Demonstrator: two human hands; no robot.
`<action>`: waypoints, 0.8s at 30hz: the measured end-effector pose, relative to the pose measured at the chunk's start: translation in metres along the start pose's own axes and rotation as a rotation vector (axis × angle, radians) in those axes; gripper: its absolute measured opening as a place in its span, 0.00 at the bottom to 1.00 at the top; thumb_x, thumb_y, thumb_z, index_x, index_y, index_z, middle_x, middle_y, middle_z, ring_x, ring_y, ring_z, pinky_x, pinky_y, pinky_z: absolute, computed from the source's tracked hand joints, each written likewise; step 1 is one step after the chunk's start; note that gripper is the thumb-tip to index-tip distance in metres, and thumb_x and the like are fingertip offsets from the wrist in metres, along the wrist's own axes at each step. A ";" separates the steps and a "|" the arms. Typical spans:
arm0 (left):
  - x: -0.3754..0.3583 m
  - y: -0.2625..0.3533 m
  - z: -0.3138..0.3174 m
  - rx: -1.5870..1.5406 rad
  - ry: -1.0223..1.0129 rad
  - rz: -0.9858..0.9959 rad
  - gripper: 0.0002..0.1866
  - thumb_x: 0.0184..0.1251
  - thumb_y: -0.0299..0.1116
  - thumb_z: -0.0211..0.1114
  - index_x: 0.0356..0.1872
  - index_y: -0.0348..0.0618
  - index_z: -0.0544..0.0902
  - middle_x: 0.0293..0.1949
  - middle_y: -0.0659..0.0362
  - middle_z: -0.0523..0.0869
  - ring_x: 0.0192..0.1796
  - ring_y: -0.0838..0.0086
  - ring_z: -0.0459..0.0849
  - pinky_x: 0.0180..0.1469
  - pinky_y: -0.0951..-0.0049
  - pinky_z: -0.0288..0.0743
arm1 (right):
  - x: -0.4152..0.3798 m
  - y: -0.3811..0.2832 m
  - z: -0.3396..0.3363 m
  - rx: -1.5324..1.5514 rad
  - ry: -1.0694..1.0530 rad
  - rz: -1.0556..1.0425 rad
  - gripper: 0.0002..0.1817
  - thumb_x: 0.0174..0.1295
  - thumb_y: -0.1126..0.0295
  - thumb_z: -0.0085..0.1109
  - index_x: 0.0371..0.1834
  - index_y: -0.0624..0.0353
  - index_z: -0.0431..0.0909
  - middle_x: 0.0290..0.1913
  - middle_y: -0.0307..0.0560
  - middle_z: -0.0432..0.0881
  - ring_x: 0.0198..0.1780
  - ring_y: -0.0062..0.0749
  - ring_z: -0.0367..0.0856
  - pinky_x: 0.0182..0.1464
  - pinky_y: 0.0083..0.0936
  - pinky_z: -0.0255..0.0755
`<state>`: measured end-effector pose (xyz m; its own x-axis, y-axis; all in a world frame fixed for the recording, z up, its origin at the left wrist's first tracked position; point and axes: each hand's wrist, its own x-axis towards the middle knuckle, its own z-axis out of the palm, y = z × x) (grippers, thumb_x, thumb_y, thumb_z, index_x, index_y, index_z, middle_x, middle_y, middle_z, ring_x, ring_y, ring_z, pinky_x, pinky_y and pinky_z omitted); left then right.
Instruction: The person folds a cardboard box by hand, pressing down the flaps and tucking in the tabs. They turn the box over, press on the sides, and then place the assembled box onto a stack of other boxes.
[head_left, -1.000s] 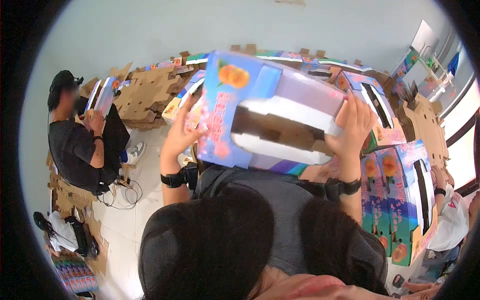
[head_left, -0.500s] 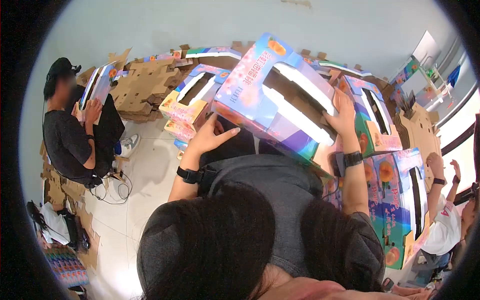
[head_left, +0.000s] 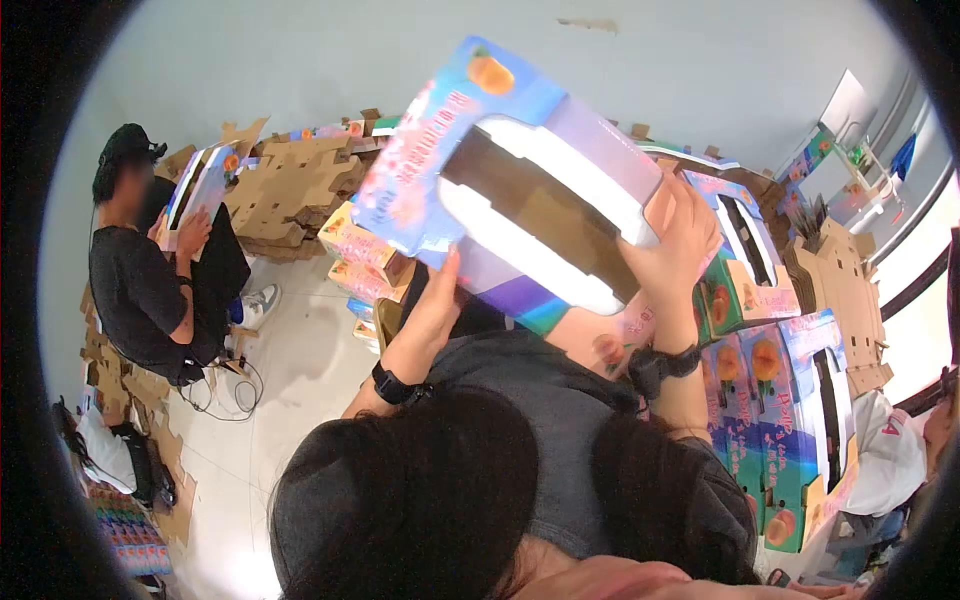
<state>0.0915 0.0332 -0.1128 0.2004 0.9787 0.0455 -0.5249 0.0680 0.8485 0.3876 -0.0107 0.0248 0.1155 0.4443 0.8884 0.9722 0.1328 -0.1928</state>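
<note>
A colourful fruit-printed cardboard box (head_left: 606,143) is tilted in front of my chest, held between both hands. Its top has a long opening with white flaps (head_left: 540,160) along the sides, and the brown inside shows. My left hand (head_left: 430,315) presses on the lower left edge, thumb up along the side; its other fingers are partly hidden. At the right end, my right hand (head_left: 675,245) is wrapped over the edge, its thumb by the opening.
Similar boxes stand at the right (head_left: 785,430), behind my right hand (head_left: 735,240) and at the left (head_left: 360,245). Flat brown cardboard (head_left: 290,190) is piled by the wall. A seated co-worker (head_left: 150,270) holds another box (head_left: 205,180). Another person's white sleeve (head_left: 885,455) shows at right.
The box has risen and shifted left, and its top faces me more. Both hands moved with it, the left thumb now pointing upward. The person at right has lowered their hands out of sight.
</note>
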 end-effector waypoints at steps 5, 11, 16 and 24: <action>-0.029 0.027 -0.010 0.025 0.103 0.250 0.41 0.76 0.67 0.56 0.76 0.45 0.66 0.72 0.60 0.74 0.73 0.65 0.72 0.77 0.57 0.63 | -0.004 -0.043 -0.019 0.120 0.193 -0.019 0.49 0.39 0.61 0.81 0.71 0.52 0.72 0.64 0.46 0.75 0.70 0.49 0.66 0.73 0.49 0.51; -0.032 0.029 -0.042 0.088 -0.066 0.595 0.48 0.66 0.72 0.63 0.77 0.48 0.66 0.70 0.59 0.76 0.71 0.61 0.75 0.73 0.52 0.70 | -0.034 -0.043 0.000 0.270 0.196 -0.064 0.62 0.40 0.60 0.85 0.79 0.62 0.53 0.73 0.60 0.60 0.75 0.57 0.56 0.76 0.50 0.50; -0.023 0.016 -0.055 0.206 0.032 0.483 0.48 0.63 0.68 0.69 0.76 0.47 0.68 0.68 0.57 0.79 0.69 0.61 0.78 0.72 0.53 0.70 | -0.061 -0.031 0.025 0.712 -0.018 0.054 0.63 0.42 0.54 0.87 0.78 0.63 0.55 0.71 0.59 0.62 0.75 0.54 0.59 0.76 0.48 0.55; -0.007 0.025 -0.086 -0.040 -0.279 0.349 0.44 0.59 0.63 0.74 0.71 0.48 0.73 0.65 0.56 0.82 0.66 0.57 0.81 0.70 0.49 0.74 | -0.026 0.044 -0.034 1.028 -0.771 0.180 0.72 0.34 0.55 0.90 0.84 0.63 0.53 0.80 0.58 0.60 0.82 0.44 0.56 0.80 0.43 0.52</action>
<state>0.0056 0.0452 -0.1371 0.2180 0.8551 0.4703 -0.6313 -0.2439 0.7362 0.4346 -0.0469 0.0071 -0.2531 0.8735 0.4158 0.3152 0.4808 -0.8182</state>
